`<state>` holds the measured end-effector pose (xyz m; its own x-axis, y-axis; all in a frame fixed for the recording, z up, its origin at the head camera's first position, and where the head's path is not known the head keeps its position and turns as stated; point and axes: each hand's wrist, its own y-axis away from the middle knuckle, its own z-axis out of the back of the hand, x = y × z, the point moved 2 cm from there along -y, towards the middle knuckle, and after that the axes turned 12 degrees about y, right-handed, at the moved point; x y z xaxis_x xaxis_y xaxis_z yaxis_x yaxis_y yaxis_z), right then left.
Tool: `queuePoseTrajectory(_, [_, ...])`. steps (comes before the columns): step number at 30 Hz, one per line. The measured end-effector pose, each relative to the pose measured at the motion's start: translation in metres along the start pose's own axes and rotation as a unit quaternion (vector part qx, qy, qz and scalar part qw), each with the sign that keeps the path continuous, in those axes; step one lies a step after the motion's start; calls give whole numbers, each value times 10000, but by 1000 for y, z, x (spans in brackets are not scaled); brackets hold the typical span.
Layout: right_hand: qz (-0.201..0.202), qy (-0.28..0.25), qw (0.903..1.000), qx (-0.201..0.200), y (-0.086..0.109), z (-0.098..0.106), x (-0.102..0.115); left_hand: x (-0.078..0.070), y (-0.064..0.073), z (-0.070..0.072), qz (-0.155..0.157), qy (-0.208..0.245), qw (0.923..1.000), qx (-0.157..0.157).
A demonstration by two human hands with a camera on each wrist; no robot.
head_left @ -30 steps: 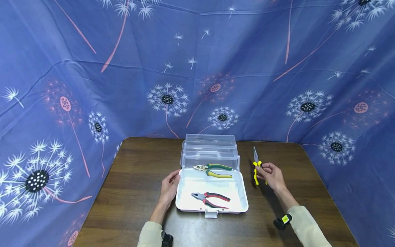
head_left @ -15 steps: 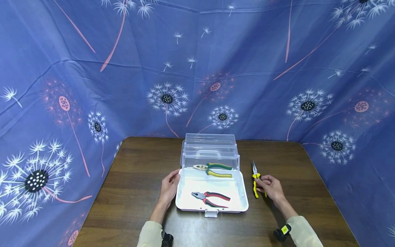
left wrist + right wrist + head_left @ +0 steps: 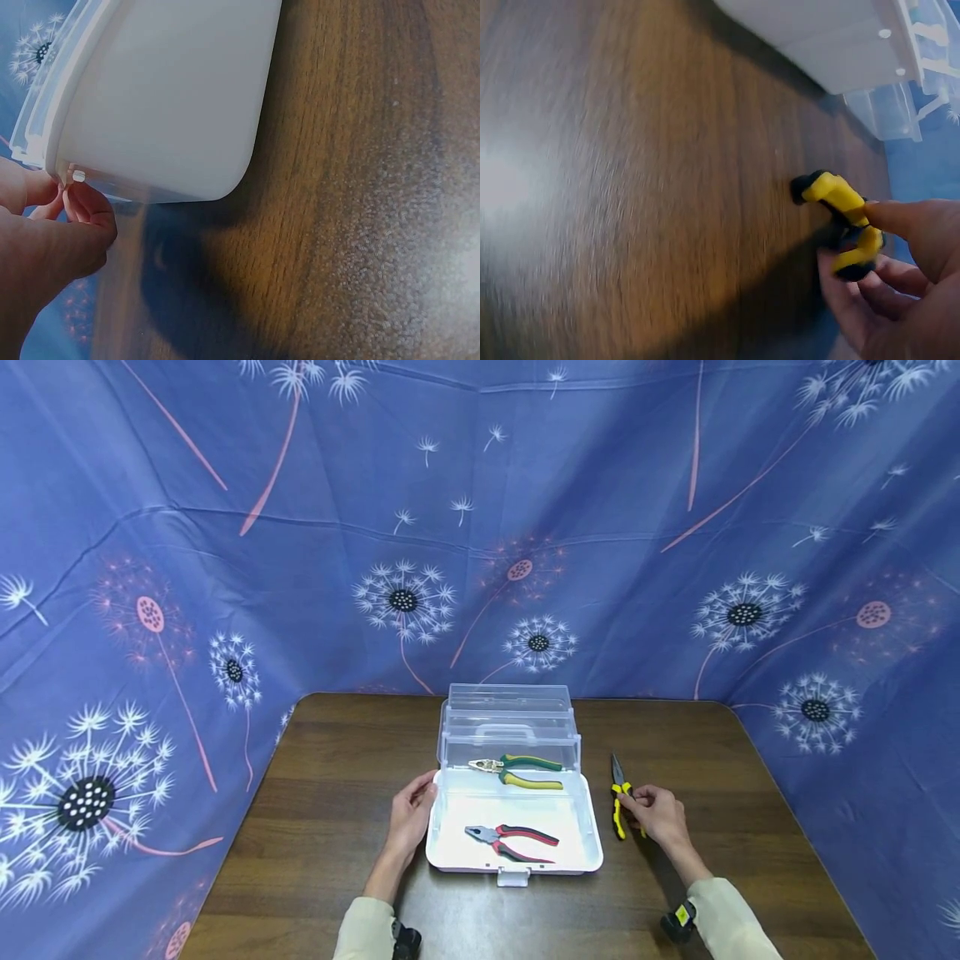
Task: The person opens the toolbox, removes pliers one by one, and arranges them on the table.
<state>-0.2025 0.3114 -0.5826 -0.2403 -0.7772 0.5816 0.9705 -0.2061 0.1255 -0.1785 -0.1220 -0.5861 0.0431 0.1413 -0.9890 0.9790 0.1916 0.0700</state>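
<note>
Left hand (image 3: 410,814): pinching rim of white toolbox (image 3: 465,810) | Right hand (image 3: 658,817): grasping yellow-black pliers (image 3: 620,790) above bench (image 3: 720,777) | Red-black pliers (image 3: 492,837): lying in toolbox

I'm facing blue cloth (image 3: 480,518) w/ a white & pink dandelion print (image 3: 402,601), hanging at the back & along both sides, w/ creases (image 3: 337,524) running across. Below it I'm seeing a dk brown wood-grain table (image 3: 330,768), its far corners rounding off near the cloth. Light's (image 3: 469,266) bouncing off the wood, esp. bright in both wrist views.
</note>
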Motion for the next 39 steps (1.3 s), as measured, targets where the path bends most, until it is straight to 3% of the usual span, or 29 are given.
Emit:
queuePoseTrajectory(4, [246,969,9947,-254,2,7,-2,0,1,0,-17,-4,10000,8])
queuePoseTrajectory(12, [565,1119,9920,-160,4,13,1,-1,1,-2,156,-4,9999,-24])
queuePoseTrajectory(23, [1463,763,9826,-851,4,32,31,-2,2,-2,123,77,9999,-27])
queuePoseTrajectory(31, [1967,244,9768,-811,8,39,73,-1,1,-2,85,150,9998,37])
queuePoseTrajectory(39, [2600,-116,9635,-622,14,20,116,-2,1,-2,94,109,9999,-17])
